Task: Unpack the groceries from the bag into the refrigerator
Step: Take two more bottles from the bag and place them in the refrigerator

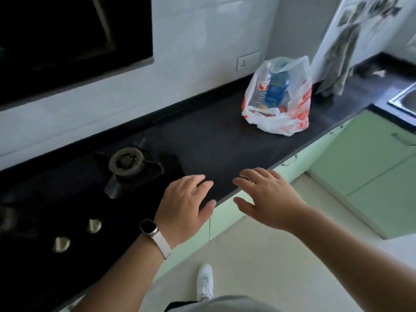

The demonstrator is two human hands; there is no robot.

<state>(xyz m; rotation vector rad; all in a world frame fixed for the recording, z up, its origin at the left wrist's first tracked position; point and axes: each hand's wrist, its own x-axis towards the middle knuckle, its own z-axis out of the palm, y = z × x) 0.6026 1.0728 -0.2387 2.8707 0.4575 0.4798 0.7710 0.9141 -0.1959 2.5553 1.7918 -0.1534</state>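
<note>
Both hands out over the near edge of the dark speckled stone countertop, left hand and right hand with fingers spread loose, holding nothing. Well beyond them the white-and-red plastic grocery bag stands on the counter, mouth agape, bottles showing inside. Black gas hob at left, white tiled wall behind, pale green cabinets below, steel sink far right.

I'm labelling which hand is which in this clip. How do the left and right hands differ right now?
The left hand wears a watch on a pale strap; the right hand has a bare wrist. The left hand is over the dark counter beside the stove; the right hand crosses the counter's front edge, partly over the green cabinets. Both are open, palms down, holding nothing, short of the grocery bag.
</note>
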